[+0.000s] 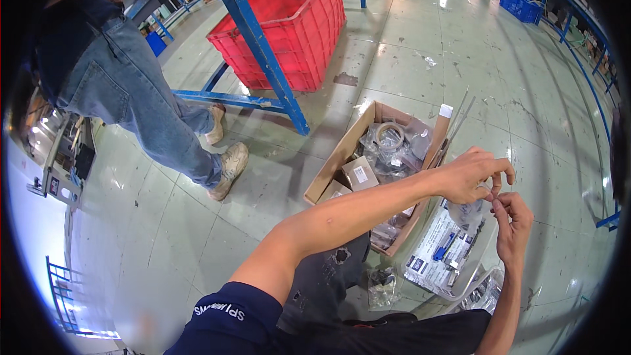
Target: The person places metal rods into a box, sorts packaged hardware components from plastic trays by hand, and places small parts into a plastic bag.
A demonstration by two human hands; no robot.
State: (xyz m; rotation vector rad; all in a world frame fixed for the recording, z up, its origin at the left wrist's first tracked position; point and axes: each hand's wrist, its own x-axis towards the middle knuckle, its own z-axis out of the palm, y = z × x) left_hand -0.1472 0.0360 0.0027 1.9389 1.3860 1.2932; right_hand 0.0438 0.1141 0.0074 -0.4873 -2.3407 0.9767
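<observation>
My left hand (pixel 468 176) and my right hand (pixel 513 222) meet over a shallow clear tray (pixel 453 297), fingertips pinched together. What they pinch is too small to make out. Just under them lies a crumpled clear plastic bag (pixel 465 215); whether the fingers touch it I cannot tell. In the tray are a printed white sheet (pixel 424 264), a blue pen-like piece (pixel 444 247) and small metal-looking parts. Beneath my left forearm stands an open cardboard box (pixel 336 152) with a tape roll (pixel 390 137), small cartons (pixel 359 173) and several bagged parts.
Another bag of small parts (pixel 382 288) lies by my knee, and one more (pixel 485 292) beside the tray. A red crate (pixel 296 33) sits behind a blue table leg (pixel 259 39). A person in jeans (pixel 135 85) stands at the left. A blue crate (pixel 519 4) is far right.
</observation>
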